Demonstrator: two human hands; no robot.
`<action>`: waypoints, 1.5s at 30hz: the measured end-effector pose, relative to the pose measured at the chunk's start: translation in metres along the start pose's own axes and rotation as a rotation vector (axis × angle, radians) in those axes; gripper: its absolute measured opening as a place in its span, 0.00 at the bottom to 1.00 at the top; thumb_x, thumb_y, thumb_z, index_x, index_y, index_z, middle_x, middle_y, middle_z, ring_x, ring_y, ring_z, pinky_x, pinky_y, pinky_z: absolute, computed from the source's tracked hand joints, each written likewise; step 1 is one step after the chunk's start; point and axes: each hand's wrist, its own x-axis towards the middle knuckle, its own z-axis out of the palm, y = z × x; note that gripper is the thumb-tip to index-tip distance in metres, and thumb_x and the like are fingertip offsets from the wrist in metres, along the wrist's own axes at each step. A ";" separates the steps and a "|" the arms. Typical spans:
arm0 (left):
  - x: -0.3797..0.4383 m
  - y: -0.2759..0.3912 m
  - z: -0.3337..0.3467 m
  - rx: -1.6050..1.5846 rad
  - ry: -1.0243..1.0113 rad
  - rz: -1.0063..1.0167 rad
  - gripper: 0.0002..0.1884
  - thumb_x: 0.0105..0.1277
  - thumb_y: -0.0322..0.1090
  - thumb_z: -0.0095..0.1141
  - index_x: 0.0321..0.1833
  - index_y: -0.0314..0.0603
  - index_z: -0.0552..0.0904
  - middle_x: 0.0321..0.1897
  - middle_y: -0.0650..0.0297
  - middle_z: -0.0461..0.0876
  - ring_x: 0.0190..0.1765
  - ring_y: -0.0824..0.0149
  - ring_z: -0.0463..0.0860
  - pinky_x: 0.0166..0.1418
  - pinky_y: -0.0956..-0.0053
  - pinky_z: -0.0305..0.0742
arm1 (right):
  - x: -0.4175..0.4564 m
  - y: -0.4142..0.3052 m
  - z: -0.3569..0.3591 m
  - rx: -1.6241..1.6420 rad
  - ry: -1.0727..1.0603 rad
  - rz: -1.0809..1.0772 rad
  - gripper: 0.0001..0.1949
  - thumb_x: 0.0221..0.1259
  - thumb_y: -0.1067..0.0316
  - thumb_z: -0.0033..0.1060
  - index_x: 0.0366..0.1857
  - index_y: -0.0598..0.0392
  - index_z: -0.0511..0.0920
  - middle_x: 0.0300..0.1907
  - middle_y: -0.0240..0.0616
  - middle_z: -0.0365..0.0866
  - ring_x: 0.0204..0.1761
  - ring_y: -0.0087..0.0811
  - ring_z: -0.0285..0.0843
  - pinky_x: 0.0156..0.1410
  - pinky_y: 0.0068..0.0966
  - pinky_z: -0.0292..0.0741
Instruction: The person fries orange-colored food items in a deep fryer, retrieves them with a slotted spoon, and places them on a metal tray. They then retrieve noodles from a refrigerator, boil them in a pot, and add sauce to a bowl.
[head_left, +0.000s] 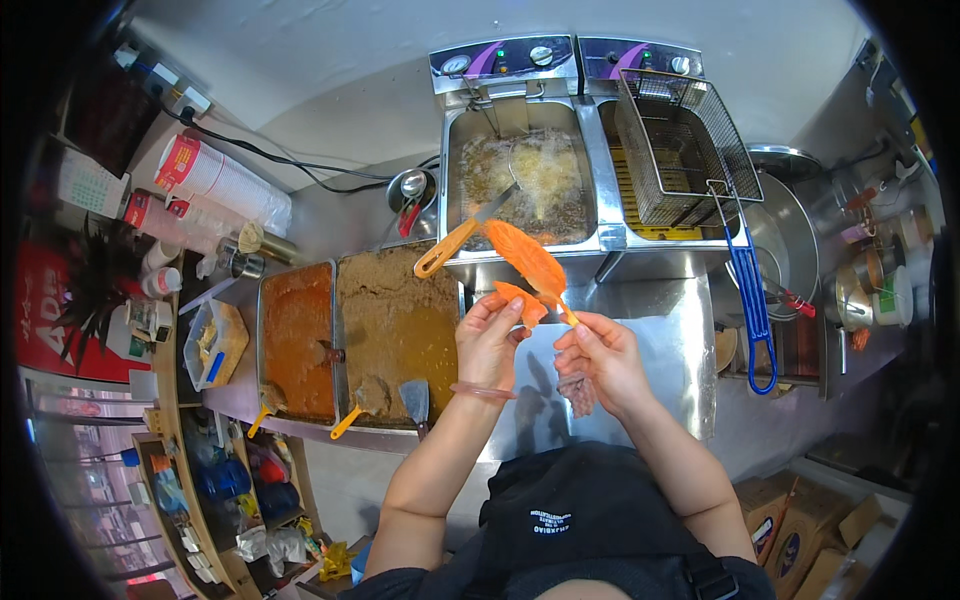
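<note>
Between thumb and fingers, my left hand (486, 337) pinches a small orange piece of food (523, 304). My right hand (604, 356) grips the narrow yellow end (570, 316) of something beside a long orange slab of food (529, 259). Whether the slab is joined to that end or to the small piece, I cannot tell. A crumpled, pinkish translucent thing (577, 391) hangs below my right fingers. Both hands are above a steel worktop (652, 360). Past the slab, a wooden-handled wire skimmer (450, 249) rests across the left deep fryer (448, 172), whose oil is foaming.
A wire fry basket (690, 150) with a blue handle (752, 315) sits over the right fryer (615, 232). Left of my hands stand a tray of reddish sauce (296, 337) and a tray of brownish sauce (397, 315). A scraper (415, 397) lies at their front edge. Stacked paper cups (225, 184) are farther left.
</note>
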 end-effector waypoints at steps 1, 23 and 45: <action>-0.001 0.003 0.001 0.008 0.001 0.017 0.06 0.70 0.28 0.60 0.47 0.43 0.80 0.42 0.63 0.85 0.42 0.71 0.84 0.37 0.79 0.76 | -0.004 -0.001 -0.006 0.000 0.001 -0.005 0.14 0.78 0.67 0.47 0.57 0.66 0.74 0.37 0.42 0.84 0.31 0.27 0.84 0.37 0.21 0.83; -0.026 0.021 0.018 1.217 -1.092 1.447 0.11 0.49 0.26 0.65 0.37 0.43 0.83 0.41 0.64 0.86 0.40 0.62 0.84 0.42 0.66 0.82 | -0.080 -0.021 -0.094 0.144 -0.144 0.352 0.08 0.72 0.71 0.54 0.46 0.63 0.80 0.22 0.36 0.79 0.16 0.21 0.73 0.21 0.15 0.69; -0.033 -0.024 0.020 0.987 -1.559 1.616 0.04 0.57 0.29 0.56 0.34 0.38 0.81 0.41 0.59 0.82 0.43 0.62 0.83 0.51 0.65 0.83 | -0.084 0.026 -0.098 0.049 -0.265 0.389 0.17 0.70 0.59 0.63 0.57 0.49 0.74 0.32 0.21 0.72 0.25 0.11 0.58 0.28 0.13 0.55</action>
